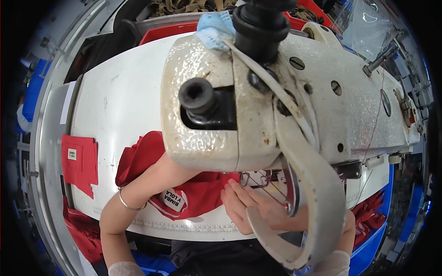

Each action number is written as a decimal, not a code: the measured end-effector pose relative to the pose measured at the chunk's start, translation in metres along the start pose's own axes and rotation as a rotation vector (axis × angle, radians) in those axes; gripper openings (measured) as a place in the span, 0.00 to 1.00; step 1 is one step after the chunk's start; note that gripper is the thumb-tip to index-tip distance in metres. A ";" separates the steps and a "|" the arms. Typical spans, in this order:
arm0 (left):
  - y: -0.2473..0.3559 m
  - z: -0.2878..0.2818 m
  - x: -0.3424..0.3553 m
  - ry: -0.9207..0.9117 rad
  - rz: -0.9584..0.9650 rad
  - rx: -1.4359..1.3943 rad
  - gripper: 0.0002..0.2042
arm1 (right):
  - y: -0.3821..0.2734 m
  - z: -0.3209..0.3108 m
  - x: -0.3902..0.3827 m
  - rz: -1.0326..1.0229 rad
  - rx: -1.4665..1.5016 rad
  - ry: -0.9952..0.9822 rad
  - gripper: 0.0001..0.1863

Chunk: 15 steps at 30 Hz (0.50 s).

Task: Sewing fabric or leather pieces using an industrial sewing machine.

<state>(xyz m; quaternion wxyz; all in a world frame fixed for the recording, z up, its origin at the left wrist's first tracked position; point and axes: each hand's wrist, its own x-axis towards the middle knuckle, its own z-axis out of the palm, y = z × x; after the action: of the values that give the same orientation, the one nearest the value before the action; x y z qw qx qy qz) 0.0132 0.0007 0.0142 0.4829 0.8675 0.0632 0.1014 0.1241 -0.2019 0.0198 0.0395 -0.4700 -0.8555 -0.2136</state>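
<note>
the right hand [248, 207] lies flat, its fingers [237, 189] stretched out on the red fabric [202, 193] at 6 o'clock on the white worktop [119, 106]. the left hand runs under the sewing machine head [276, 101]; whether its fingers grip the fabric cannot be told.

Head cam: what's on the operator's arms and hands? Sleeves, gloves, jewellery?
Both forearms are bare, no sleeves in view. The left arm wears a thin silver bangle at the wrist; the left hand is hidden behind the sewing machine head. The right hand is bare, without glove or visible ring. Pale, thin translucent covers sit near both elbows at the lower edge.
</note>
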 end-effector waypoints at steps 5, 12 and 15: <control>0.003 -0.003 0.013 0.073 0.051 0.023 0.13 | -0.002 0.014 -0.008 0.235 0.172 -0.057 0.18; 0.019 -0.008 0.036 0.066 0.018 0.139 0.14 | 0.001 0.011 -0.006 0.220 -0.094 -0.159 0.21; 0.028 -0.006 0.041 0.062 0.008 0.188 0.15 | -0.002 0.018 -0.009 0.293 0.077 -0.104 0.21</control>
<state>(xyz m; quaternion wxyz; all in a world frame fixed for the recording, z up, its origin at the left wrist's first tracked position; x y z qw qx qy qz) 0.0517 -0.0004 0.0463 0.3967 0.9057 0.0838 0.1238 0.1300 -0.2025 0.0008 0.0440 -0.5982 -0.7863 -0.1483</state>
